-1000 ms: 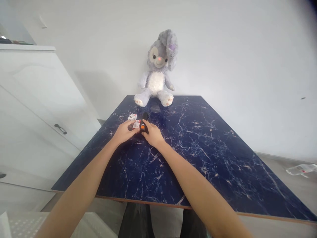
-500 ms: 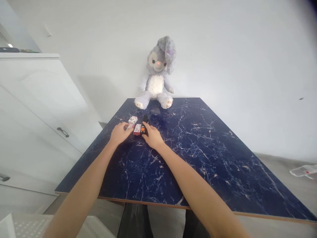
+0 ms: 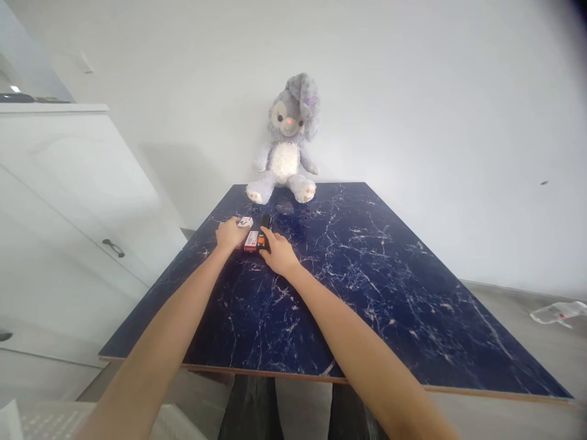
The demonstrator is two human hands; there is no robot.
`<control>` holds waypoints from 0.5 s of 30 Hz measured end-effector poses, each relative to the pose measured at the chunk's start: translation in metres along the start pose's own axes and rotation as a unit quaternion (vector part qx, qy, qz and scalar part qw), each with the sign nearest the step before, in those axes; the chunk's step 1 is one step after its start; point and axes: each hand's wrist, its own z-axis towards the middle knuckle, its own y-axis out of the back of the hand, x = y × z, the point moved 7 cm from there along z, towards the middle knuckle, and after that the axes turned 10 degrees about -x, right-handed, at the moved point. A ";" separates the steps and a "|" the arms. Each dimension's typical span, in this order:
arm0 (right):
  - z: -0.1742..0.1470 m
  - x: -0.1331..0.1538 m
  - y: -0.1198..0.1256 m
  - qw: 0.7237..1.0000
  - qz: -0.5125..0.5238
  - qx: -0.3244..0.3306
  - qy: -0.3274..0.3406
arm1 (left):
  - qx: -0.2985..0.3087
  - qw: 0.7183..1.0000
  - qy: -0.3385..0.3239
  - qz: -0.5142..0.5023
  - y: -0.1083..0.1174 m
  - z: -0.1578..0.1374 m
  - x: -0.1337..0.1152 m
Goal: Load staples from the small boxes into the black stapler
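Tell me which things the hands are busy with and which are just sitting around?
Busy with:
left hand on a small white and red box
right hand on a black gadget with an orange part
a red and white box lying between them

Just sitting around:
plush bunny
white cabinet
crumpled wrapper on the floor

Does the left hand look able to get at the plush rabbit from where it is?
Probably yes: the left hand lies near the rabbit, with only bare table between.
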 end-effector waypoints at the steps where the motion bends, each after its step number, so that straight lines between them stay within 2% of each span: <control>1: 0.000 0.000 0.000 1.000 0.001 0.002 0.000 | -0.010 1.000 0.000 -0.010 0.003 -0.003 -0.002; 8: 0.000 -0.001 0.000 1.000 0.001 0.003 -0.006 | -0.128 0.989 -0.044 -0.056 0.048 -0.038 0.013; 11: 0.000 -0.001 0.000 1.000 0.003 0.001 -0.004 | -0.145 0.987 -0.048 -0.051 0.055 -0.045 0.020; 15: 0.000 -0.002 -0.001 1.000 0.004 0.002 -0.007 | -0.157 0.983 -0.061 -0.068 0.057 -0.045 0.018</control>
